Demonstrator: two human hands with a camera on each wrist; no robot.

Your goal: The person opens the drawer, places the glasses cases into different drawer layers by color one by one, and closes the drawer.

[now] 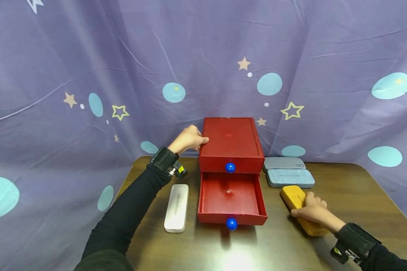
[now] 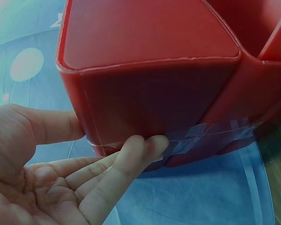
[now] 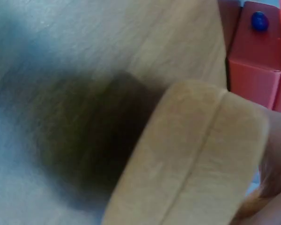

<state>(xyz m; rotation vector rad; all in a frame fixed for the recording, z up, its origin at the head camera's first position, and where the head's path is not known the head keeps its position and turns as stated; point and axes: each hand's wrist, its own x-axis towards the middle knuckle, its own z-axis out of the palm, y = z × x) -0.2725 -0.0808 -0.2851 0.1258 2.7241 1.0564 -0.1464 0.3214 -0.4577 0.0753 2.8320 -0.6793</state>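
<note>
Left hand [image 1: 188, 139]: fingers braced on the back corner of the red drawer box [image 1: 231, 145]; keep it steady
Right hand [image 1: 312, 210]: grasping the yellow glasses case [image 1: 300, 210] on the surface [image 1: 342, 188], right of the open lower drawer [image 1: 230, 197]
Tip: lift level, clear the drawer wall

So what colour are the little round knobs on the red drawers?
Blue. Both knobs on the red drawer box show best in the head view.

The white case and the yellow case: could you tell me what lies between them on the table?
The red drawer box's open bottom drawer, seen in the head view.
</note>
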